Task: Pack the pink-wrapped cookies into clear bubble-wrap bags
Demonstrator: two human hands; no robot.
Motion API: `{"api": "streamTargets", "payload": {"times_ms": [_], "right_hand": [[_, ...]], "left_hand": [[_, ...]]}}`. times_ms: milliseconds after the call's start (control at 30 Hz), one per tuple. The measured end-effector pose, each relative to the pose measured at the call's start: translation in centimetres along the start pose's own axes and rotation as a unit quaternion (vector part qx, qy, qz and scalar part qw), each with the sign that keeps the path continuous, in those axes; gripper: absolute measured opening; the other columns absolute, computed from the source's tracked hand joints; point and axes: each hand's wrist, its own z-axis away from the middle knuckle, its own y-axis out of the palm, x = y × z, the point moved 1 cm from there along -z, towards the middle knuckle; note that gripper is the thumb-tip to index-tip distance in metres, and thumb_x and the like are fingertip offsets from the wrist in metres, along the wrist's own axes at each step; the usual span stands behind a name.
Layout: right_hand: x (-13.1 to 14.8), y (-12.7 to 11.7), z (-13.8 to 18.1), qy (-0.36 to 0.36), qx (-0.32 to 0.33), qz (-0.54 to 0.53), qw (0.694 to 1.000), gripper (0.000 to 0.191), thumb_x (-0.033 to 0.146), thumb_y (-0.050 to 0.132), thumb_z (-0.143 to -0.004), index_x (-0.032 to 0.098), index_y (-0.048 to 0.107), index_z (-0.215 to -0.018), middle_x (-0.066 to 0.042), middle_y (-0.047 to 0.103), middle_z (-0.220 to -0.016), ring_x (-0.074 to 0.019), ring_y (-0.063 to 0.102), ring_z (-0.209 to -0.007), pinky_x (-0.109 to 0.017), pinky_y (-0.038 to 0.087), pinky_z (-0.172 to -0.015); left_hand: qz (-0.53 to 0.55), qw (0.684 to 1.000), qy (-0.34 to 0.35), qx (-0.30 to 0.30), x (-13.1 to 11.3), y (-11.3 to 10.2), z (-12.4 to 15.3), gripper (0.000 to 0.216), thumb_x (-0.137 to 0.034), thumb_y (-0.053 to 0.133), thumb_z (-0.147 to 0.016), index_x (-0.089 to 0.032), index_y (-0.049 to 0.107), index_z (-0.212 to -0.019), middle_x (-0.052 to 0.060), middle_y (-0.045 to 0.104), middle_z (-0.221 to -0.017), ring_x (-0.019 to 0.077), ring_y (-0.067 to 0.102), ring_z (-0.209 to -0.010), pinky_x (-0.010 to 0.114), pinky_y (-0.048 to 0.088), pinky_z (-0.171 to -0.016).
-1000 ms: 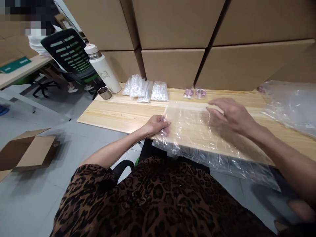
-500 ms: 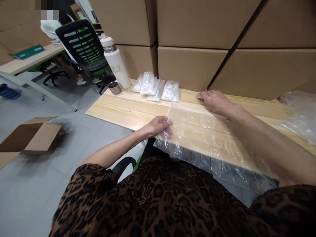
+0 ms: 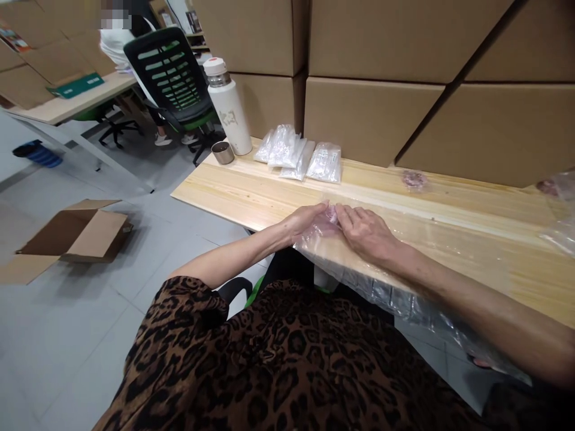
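A large clear plastic bag with ridged segments lies flat over the wooden table and hangs past its front edge. My left hand is closed on the bag's left end. Against its fingertips my right hand rests with bent fingers. Between the two hands shows a small pinkish bundle, partly covered by fingers and plastic; its kind is unclear. Another small pinkish coil-like bundle lies farther back, apart from both hands.
Several filled clear packets lie by stacked cardboard boxes. A white flask and a metal cup stand at the left end. More crumpled plastic is at right. An open carton sits on the floor; a person sits beyond.
My right hand has come from the back of the table to my left hand, uncovering a pinkish bundle there. My left hand keeps hold of the bag. The view has shifted slightly.
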Motion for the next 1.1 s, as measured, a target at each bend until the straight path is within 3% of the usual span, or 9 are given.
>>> {"api": "streamTargets", "payload": {"times_ms": [100, 200, 300, 367, 500, 667, 800, 967, 1100], "right_hand": [[-0.1, -0.1, 0.1, -0.016, -0.008, -0.060, 0.998, 0.059, 0.030, 0.031, -0.105, 0.014, 0.059, -0.154, -0.024, 0.068, -0.146, -0.0434, 0.067, -0.132, -0.068, 0.056, -0.109], [-2.6, -1.4, 0.1, 0.007, 0.002, -0.149, 0.989, 0.047, 0.046, 0.045, -0.105, 0.025, 0.069, -0.139, -0.016, 0.072, -0.141, -0.0388, 0.070, -0.125, -0.062, 0.058, -0.108], [-7.4, -3.7, -0.6, 0.161, -0.076, -0.125, 0.976, 0.038, 0.046, 0.045, -0.107, 0.021, 0.070, -0.120, -0.019, 0.072, -0.135, -0.0352, 0.065, -0.127, -0.057, 0.053, -0.113], [-10.9, -4.6, -1.3, 0.254, -0.104, -0.084, 0.958, 0.037, 0.046, 0.044, -0.108, 0.017, 0.065, -0.106, -0.029, 0.070, -0.128, -0.0403, 0.058, -0.132, -0.064, 0.043, -0.117], [-16.9, -3.6, -2.1, 0.386, -0.103, -0.065, 0.914, 0.040, 0.060, 0.060, -0.100, 0.022, 0.051, -0.089, -0.036, 0.064, -0.115, -0.0499, 0.049, -0.134, -0.076, 0.038, -0.109], [-21.0, -1.4, -1.4, 0.386, -0.206, -0.193, 0.878, 0.064, 0.073, 0.088, -0.070, 0.033, 0.039, -0.077, -0.012, 0.056, -0.080, -0.0392, 0.054, -0.110, -0.075, 0.043, -0.104], [-18.1, -2.4, -0.7, 0.361, -0.217, -0.388, 0.820, 0.059, 0.073, 0.092, -0.068, 0.030, 0.054, -0.080, -0.004, 0.057, -0.071, -0.0302, 0.059, -0.088, -0.065, 0.057, -0.089], [-7.7, -3.0, -0.4, 0.285, -0.131, -0.553, 0.772, 0.045, 0.060, 0.090, -0.077, 0.024, 0.069, -0.095, -0.010, 0.075, -0.098, -0.0264, 0.071, -0.085, -0.050, 0.066, -0.076], [-1.5, -1.6, -0.8, 0.277, -0.118, -0.590, 0.749, 0.048, 0.061, 0.088, -0.082, 0.024, 0.061, -0.095, -0.004, 0.073, -0.080, -0.0195, 0.070, -0.065, -0.040, 0.065, -0.064]], "left_hand": [[-0.013, 1.000, 0.015, 0.002, -0.1, 0.0, -0.3, 0.029, -0.015, 0.053, -0.109, -0.007, 0.076, -0.093, 0.008, 0.076, -0.077, 0.0149, 0.071, -0.068, 0.030, 0.062, -0.078], [-0.039, 0.999, 0.029, -0.002, -0.1, -0.1, -0.3, 0.029, -0.004, 0.057, -0.103, -0.008, 0.072, -0.079, 0.007, 0.075, -0.074, 0.0136, 0.069, -0.064, 0.029, 0.061, -0.076], [-0.056, 0.998, 0.033, -0.002, -0.2, 0.0, 0.0, 0.025, -0.004, 0.059, -0.102, -0.008, 0.073, -0.081, 0.007, 0.076, -0.076, 0.0153, 0.072, -0.066, 0.033, 0.063, -0.078], [-0.059, 0.998, 0.035, -0.002, -0.2, 0.1, 0.2, 0.024, -0.003, 0.059, -0.102, -0.008, 0.072, -0.083, 0.007, 0.076, -0.076, 0.0153, 0.072, -0.067, 0.034, 0.065, -0.080], [-0.061, 0.997, 0.040, 0.002, -0.1, 0.1, 0.2, 0.019, -0.005, 0.061, -0.102, -0.009, 0.072, -0.088, 0.006, 0.075, -0.077, 0.0139, 0.072, -0.065, 0.033, 0.066, -0.076], [-0.037, 0.998, 0.047, 0.012, 0.1, -0.2, 0.0, 0.016, -0.008, 0.062, -0.103, -0.008, 0.070, -0.089, 0.006, 0.074, -0.077, 0.0144, 0.073, -0.066, 0.032, 0.066, -0.076], [-0.038, 0.998, 0.045, 0.008, -0.1, 0.0, 0.2, 0.019, -0.009, 0.057, -0.106, -0.008, 0.070, -0.093, 0.006, 0.074, -0.080, 0.0143, 0.073, -0.066, 0.031, 0.064, -0.076], [-0.017, 0.999, 0.045, -0.018, -0.1, 0.8, -0.5, 0.021, -0.012, 0.053, -0.108, -0.010, 0.068, -0.093, 0.003, 0.071, -0.080, 0.0148, 0.071, -0.070, 0.042, 0.065, -0.095], [0.034, 0.997, 0.066, -0.007, 0.3, 1.2, -1.6, 0.035, -0.030, 0.047, -0.113, -0.011, 0.069, -0.094, 0.009, 0.075, -0.084, 0.0201, 0.074, -0.079, 0.046, 0.065, -0.097]]}}
